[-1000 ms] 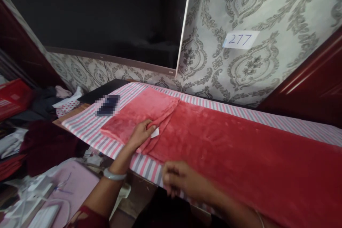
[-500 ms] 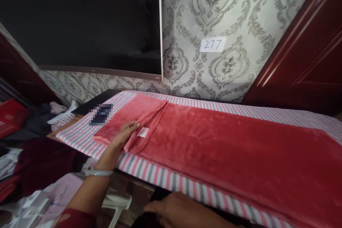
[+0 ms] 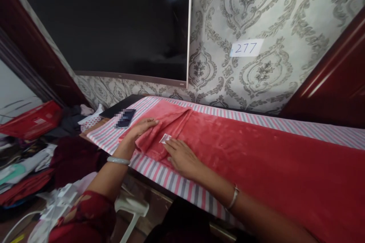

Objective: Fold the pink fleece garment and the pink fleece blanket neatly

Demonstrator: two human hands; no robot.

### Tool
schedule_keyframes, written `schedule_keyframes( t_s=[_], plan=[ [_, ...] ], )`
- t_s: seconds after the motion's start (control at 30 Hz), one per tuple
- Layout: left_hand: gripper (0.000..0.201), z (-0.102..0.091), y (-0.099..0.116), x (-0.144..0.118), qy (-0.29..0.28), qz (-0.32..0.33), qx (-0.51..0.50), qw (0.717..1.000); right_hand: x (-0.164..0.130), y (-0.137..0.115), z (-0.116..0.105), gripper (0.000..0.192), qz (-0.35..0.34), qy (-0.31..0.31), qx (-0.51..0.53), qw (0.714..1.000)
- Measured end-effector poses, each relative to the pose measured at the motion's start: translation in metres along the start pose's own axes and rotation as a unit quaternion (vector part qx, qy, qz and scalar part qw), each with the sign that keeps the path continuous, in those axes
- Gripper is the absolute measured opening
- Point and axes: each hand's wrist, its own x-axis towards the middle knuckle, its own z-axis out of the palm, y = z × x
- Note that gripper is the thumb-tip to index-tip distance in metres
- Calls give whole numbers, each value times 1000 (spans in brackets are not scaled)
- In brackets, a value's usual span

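A long red plush blanket (image 3: 256, 167) lies in a folded strip over a striped cloth (image 3: 182, 184). Its left end is turned back in a loose flap, where a small white label (image 3: 165, 138) shows. My left hand (image 3: 138, 132) is closed on the edge of this flap, with the thumb side partly hidden by the fabric. Flat on the blanket, just right of the flap, rests my right hand (image 3: 182, 158); its fingers are stretched out, and their tips touch the label.
A dark phone (image 3: 127, 118), partly blurred out, lies on the striped cloth left of the blanket. Behind the table hangs a large black screen (image 3: 128, 26). Piled clothes (image 3: 34, 174) and a red bag (image 3: 37, 119) stand at left, with a white stool-like frame (image 3: 132, 207) below the table.
My right hand has come up from below the table edge onto the blanket by the label. The left hand has lifted the flap slightly, and the view has swung left.
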Motion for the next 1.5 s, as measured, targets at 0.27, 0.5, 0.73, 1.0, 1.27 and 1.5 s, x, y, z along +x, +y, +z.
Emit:
schedule_keyframes(
  t_s=[0.27,0.5,0.73,1.0,1.27,1.5],
  plan=[
    [42,17,7,-11,-127,2,32,991,27,3,16,57,64,-86,-3,994],
    [45,35,-7,-3,-151,53,113,981,-8,1,-5,51,36,-83,-14,996],
    [56,68,-10,35,-77,163,390,903,-59,9,-31,26,33,-46,35,998],
    [58,109,-25,15,-57,139,587,796,-52,85,-54,27,195,108,37,974],
    [56,106,-30,18,-42,161,590,790,4,100,-42,28,301,104,-42,947],
    [56,106,-31,19,-41,166,586,792,3,113,-25,13,273,267,80,921]
  ],
)
